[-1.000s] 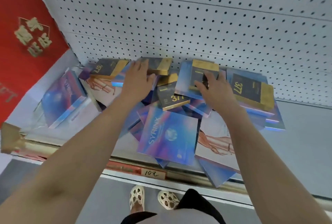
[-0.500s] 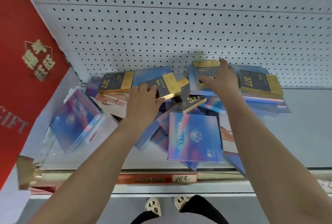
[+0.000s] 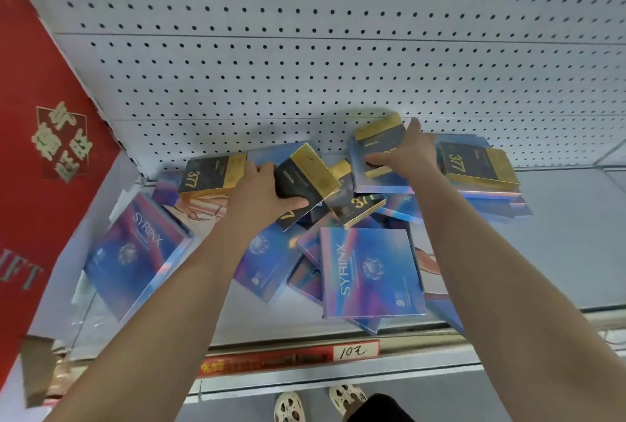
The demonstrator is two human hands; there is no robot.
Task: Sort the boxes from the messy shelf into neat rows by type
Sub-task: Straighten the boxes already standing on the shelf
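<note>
A jumble of boxes covers the grey shelf point(image 3: 559, 252). My left hand point(image 3: 261, 194) grips a black and gold 377 box point(image 3: 308, 177), lifted and tilted above the pile. My right hand point(image 3: 410, 154) holds another black and gold box point(image 3: 381, 135) near the pegboard, raised off a blue box point(image 3: 379, 181). More 377 boxes lie at the back left point(image 3: 211, 174), at the back right point(image 3: 477, 164) and in the middle point(image 3: 359, 206). Blue SYRINX boxes lie at the front point(image 3: 369, 269) and at the left point(image 3: 135, 252).
A white pegboard wall point(image 3: 305, 49) backs the shelf. A red gift box point(image 3: 40, 150) stands at the left end. A red price strip marked 10 point(image 3: 291, 359) runs along the shelf's front edge. Bare shelf lies to the right of the pile.
Both hands have closed on black and gold boxes and lifted them. The left box now tilts above the pile; the right box has risen toward the pegboard.
</note>
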